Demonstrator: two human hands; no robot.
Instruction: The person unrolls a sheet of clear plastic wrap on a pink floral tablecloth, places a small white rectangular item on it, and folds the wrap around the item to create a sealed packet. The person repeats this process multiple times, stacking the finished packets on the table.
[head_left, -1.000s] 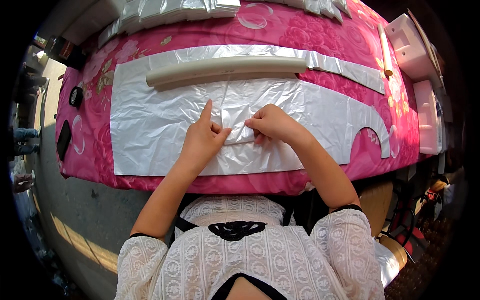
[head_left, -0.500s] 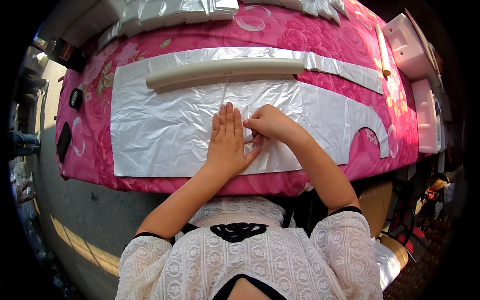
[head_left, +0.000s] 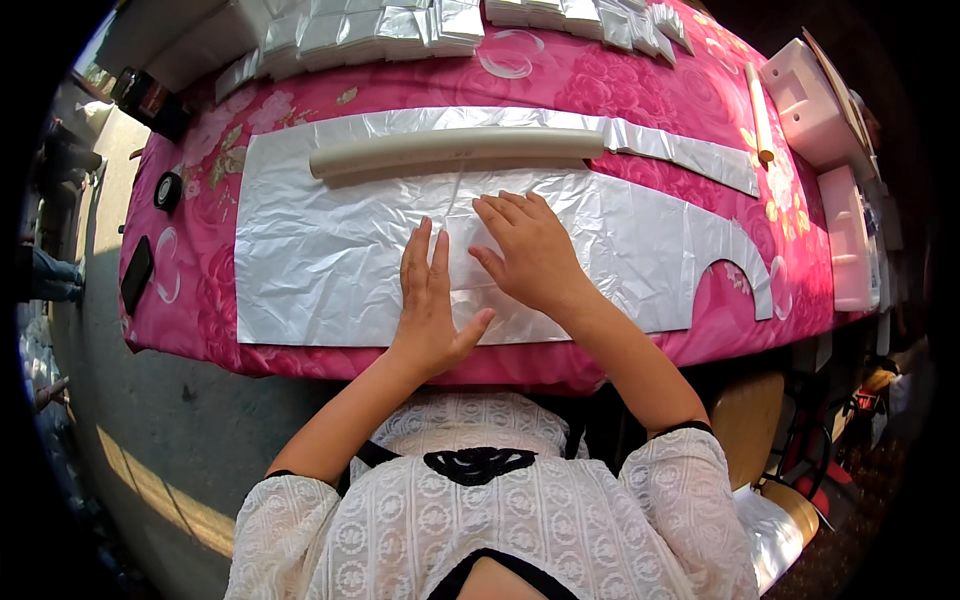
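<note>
A thin, crinkled white plastic sheet [head_left: 320, 255], cut like an apron with a curved notch and a long strap at its right end, lies flat before me. Along its far part rests a pale grey tube [head_left: 450, 150], lying crosswise. My left hand [head_left: 425, 315] is over the near middle of the sheet, fingers stretched out and thumb apart, holding nothing. To its right, my right hand [head_left: 533, 255] is spread over the sheet with its fingertips just short of the tube. Whether either palm presses on the plastic I cannot tell.
A pink flowered cloth [head_left: 200, 310] covers the table. Stacks of folded white plastic packets [head_left: 370, 35] line the far edge. At the left are a black phone [head_left: 137, 275], a black roll [head_left: 168, 191] and a dark jar [head_left: 150, 103]. A thin roll [head_left: 759, 115] and white foam boxes [head_left: 848, 235] stand right.
My right hand has let go of its pinch beside the left hand, opened, and moved slightly farther away. My left hand has shifted a little left and nearer, its fingers less flat on the sheet.
</note>
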